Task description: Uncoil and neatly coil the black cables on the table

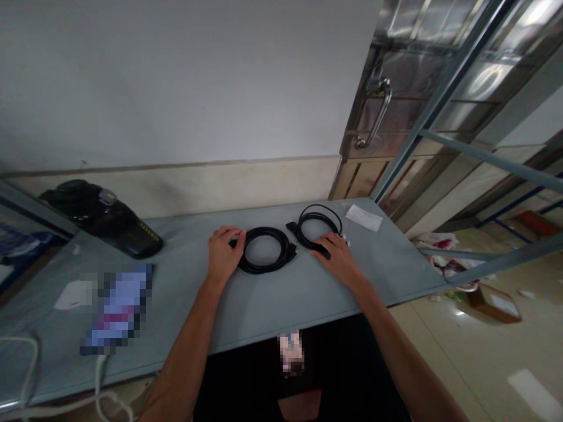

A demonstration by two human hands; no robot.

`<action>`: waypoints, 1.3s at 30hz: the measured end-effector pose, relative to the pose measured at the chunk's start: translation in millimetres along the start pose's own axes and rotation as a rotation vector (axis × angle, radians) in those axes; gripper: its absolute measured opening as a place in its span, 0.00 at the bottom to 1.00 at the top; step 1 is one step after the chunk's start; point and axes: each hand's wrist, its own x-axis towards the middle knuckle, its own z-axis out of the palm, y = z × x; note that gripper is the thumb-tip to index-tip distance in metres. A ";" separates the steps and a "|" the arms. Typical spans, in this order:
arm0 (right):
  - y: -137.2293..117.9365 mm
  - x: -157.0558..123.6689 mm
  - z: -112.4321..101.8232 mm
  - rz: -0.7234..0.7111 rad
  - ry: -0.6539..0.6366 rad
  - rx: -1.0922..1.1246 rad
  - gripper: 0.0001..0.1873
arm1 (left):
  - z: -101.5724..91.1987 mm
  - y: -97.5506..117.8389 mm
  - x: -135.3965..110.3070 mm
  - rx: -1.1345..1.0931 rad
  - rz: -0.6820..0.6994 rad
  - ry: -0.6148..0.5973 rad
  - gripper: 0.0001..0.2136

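Observation:
Two coiled black cables lie side by side on the grey tabletop. My left hand (226, 252) is at the left edge of the larger coil (251, 269), thumb and fingers pinched on a dark piece of that cable. A plug shows on the right side of this coil. The other coil (303, 231) lies further right and slightly back, with a thin loop standing out behind it. My right hand (338, 258) rests on its front right part, fingers closed around a black section of the cable. Just what lies under those fingers is partly hidden.
A black bottle (105, 217) lies at the back left. Nearer are a blurred blue device (118, 308) with a white cord (99, 375) and a pale card (74, 295). A white paper slip (363, 217) lies back right. A metal frame (440, 105) rises beside the table's right end.

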 end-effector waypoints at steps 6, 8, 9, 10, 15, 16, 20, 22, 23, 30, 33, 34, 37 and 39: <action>0.0 0.8 -3.3 0.019 0.008 0.015 0.14 | -2.1 -2.0 1.7 -0.001 0.016 -0.027 0.14; 0.0 1.4 -4.2 0.010 0.024 0.025 0.14 | -1.9 -1.9 1.5 0.001 0.008 -0.029 0.14; 0.2 1.6 -4.3 0.004 0.035 0.033 0.15 | -1.7 -1.7 1.4 0.002 0.003 -0.029 0.14; 0.5 1.8 -4.2 -0.002 0.044 0.040 0.15 | -1.5 -1.6 1.2 0.003 0.000 -0.030 0.14; 4.2 1.4 -1.8 0.027 0.062 0.048 0.19 | -0.2 -2.6 0.7 0.010 -0.001 -0.043 0.15; 5.2 1.1 -1.3 0.047 0.071 0.054 0.20 | -0.1 -2.9 0.7 0.011 -0.001 -0.045 0.15; 7.5 -0.5 -0.9 0.142 0.130 0.099 0.23 | -0.1 -2.9 0.6 0.013 -0.006 -0.050 0.15; 6.7 -1.4 -3.4 0.200 0.172 0.140 0.25 | -0.6 -1.7 0.4 0.016 -0.012 -0.054 0.15; 5.7 -1.9 -5.5 0.232 0.203 0.160 0.25 | -0.9 -0.9 0.3 0.015 -0.015 -0.055 0.16; -5.8 -1.4 -23.8 0.422 0.451 0.267 0.27 | -4.2 4.3 0.9 -0.012 -0.040 -0.051 0.16; -10.0 0.9 -26.8 0.440 0.554 0.306 0.26 | -5.6 5.8 2.2 -0.015 -0.027 -0.038 0.16; -10.8 1.5 -27.4 0.441 0.578 0.311 0.26 | -6.0 6.2 2.5 -0.018 -0.019 -0.037 0.17; -11.5 1.9 -28.7 0.440 0.614 0.328 0.28 | -6.9 6.8 2.8 -0.027 -0.007 -0.039 0.17; -11.0 0.8 -29.2 0.440 0.588 0.343 0.28 | -7.1 6.9 2.4 -0.027 -0.014 -0.039 0.16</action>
